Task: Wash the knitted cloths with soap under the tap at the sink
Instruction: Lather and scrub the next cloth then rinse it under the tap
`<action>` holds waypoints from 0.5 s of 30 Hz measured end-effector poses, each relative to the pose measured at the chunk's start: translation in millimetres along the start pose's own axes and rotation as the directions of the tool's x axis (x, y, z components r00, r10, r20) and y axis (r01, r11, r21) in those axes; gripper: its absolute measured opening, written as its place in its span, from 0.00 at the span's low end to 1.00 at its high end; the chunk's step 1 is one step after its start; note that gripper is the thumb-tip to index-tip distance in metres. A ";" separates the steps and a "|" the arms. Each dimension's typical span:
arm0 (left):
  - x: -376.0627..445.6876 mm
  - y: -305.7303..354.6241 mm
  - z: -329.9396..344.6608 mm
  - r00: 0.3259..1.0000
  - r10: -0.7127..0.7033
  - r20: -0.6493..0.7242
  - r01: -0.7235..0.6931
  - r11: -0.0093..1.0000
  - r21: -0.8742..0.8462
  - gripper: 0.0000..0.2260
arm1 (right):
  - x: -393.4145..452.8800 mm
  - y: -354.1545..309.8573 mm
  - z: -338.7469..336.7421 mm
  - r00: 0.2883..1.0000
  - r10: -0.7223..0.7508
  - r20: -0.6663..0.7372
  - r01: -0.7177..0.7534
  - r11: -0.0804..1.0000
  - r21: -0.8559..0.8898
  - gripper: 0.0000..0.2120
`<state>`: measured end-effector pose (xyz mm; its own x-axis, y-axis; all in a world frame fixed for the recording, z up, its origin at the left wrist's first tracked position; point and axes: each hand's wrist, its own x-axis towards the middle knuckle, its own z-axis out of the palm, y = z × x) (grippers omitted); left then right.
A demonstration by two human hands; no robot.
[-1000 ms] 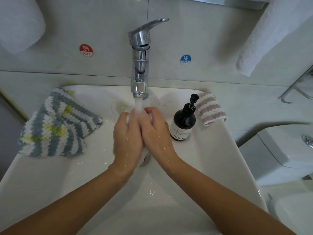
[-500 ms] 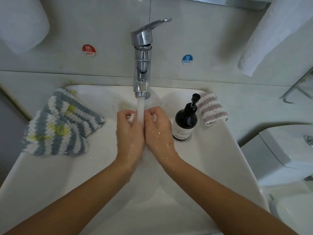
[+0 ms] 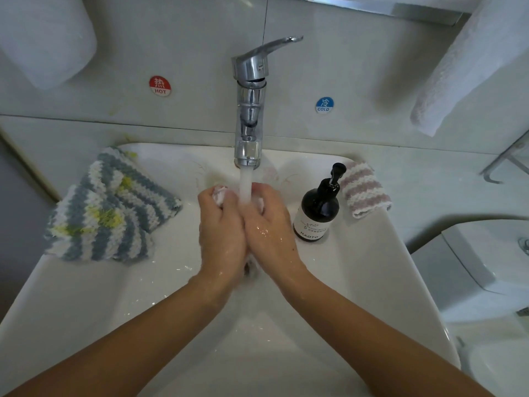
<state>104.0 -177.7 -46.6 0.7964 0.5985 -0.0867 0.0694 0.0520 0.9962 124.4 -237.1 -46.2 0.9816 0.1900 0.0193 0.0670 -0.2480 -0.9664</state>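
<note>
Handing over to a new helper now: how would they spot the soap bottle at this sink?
Start at the chrome tap behind the white sink. On the rim right of it, beside the pink-striped cloth, stands the soap bottle: the only dark thing, with a black pump and white label.

Two cloths [image 3: 111, 207] lie on the sink [image 3: 386, 270] rim left of the tap [image 3: 249, 110], a bottle [image 3: 317, 213] right.

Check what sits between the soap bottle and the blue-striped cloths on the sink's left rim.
In the head view: both hands, left hand and right hand, gripping a small whitish cloth under the tap stream, between the soap bottle and blue-striped cloths.
</note>
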 end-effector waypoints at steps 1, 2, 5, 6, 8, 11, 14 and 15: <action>0.8 0.0 0.2 1.000 -0.001 -0.021 0.001 1.000 -0.020 0.06 | -0.1 0.0 1.9 1.000 0.011 0.015 -0.010 0.998 -0.062 0.15; 1.3 1.1 0.5 0.999 0.009 -0.043 -0.010 1.000 -0.020 0.06 | 0.2 -0.2 3.0 0.999 0.026 0.030 -0.022 0.993 -0.114 0.17; 5.0 2.7 -0.3 0.995 0.035 -0.098 -0.039 0.998 -0.039 0.05 | 1.1 -5.6 -2.1 0.995 0.059 0.075 -0.043 0.979 -0.200 0.18; 6.2 2.8 -0.6 0.994 0.033 -0.104 -0.040 0.997 -0.061 0.05 | 1.3 -6.6 -4.8 0.994 0.065 0.092 -0.045 0.977 -0.208 0.18; 8.2 2.6 -1.3 0.995 0.033 -0.097 -0.043 0.994 -0.099 0.06 | 0.2 -11.5 -8.3 0.991 0.068 0.112 -0.047 0.982 -0.180 0.18; 9.1 4.4 -1.9 0.997 0.031 -0.076 -0.038 0.995 -0.097 0.13 | 1.0 -16.4 -13.4 0.996 0.039 0.083 -0.025 0.986 -0.163 0.15; 10.8 5.4 -1.5 0.996 -0.079 -0.040 0.074 0.991 -0.112 0.16 | 6.4 -16.5 -11.9 0.998 0.032 0.063 -0.016 0.971 -0.238 0.13; 11.5 5.1 -1.4 0.992 -0.126 -0.023 0.122 0.983 -0.135 0.16 | 7.4 -15.6 -9.9 0.998 0.028 0.061 -0.011 0.965 -0.264 0.14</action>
<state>112.7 -169.4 -42.5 0.7672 0.6056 -0.2116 0.0840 0.2321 0.9691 132.4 -241.3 -28.4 0.9703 0.2409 -0.0232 0.1015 -0.4917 -0.8648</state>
